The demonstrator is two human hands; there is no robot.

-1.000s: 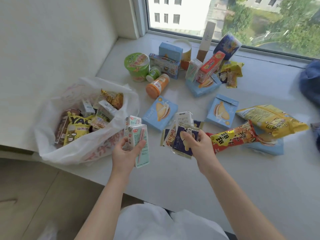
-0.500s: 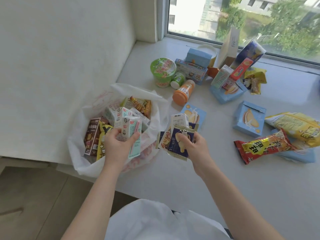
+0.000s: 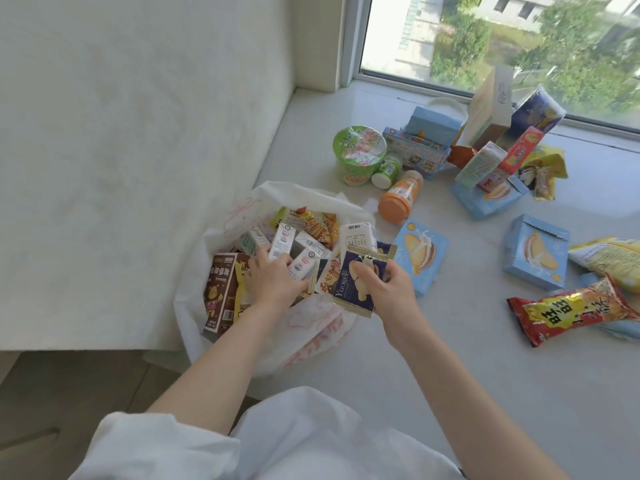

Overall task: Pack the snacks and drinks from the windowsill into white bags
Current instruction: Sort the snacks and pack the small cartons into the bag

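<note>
Sunlit windowsill [image 3: 450, 375] under the window, and packing is roughly midway, I'd judge: the white bag [image 3: 304, 327] at centre-left already brims with cartons and packets. Left hand [image 3: 273, 280] sits inside it, curled around small drink cartons [image 3: 294, 251]; right hand [image 3: 388, 289] pinches a navy biscuit packet [image 3: 353, 285] at the bag's edge. Noodle cup [image 3: 358, 152], orange bottle [image 3: 400, 195], blue boxes [image 3: 535, 252] and red packet [image 3: 575, 310] at right still wait.

One head-worn, wide-angle view looks forward and steeply down from above the person's own lap onto the windowsill [image 3: 450, 393]. It sits close: both forearms rise from 6 o'clock toward centre. The window [image 3: 519, 39] fills the frame at 1 o'clock, a white wall [image 3: 138, 133] spans 9 to 11 o'clock, and the floor [image 3: 52, 410] shows at 8 o'clock. Straight edges bow near the borders.
</note>
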